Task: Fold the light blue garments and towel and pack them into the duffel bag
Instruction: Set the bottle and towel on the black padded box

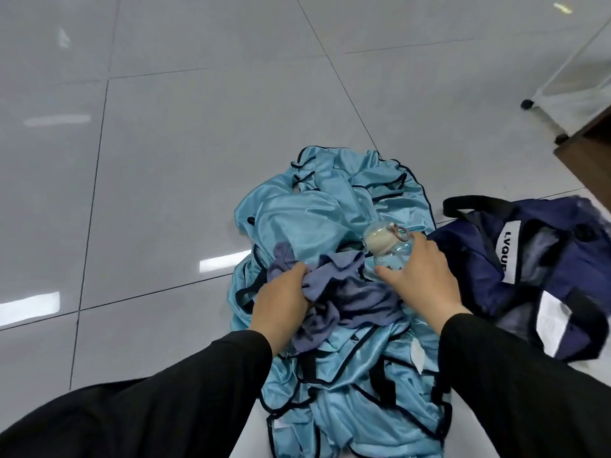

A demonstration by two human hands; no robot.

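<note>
Head view: we note the left hand (281, 305), in a black sleeve (148, 401), bunching and gripping the towel (347, 292), which lies on the garments (314, 209) heaped on the floor (165, 160). The right hand (420, 276) curls round a bottle (390, 249) lying on the heap. The bag (545, 266) sits just right of the heap, touching it.

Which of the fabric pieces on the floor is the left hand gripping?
The left hand grips the crumpled towel, dull greyish blue and matte, lying on the shiny light blue garments with dark trim.
</note>
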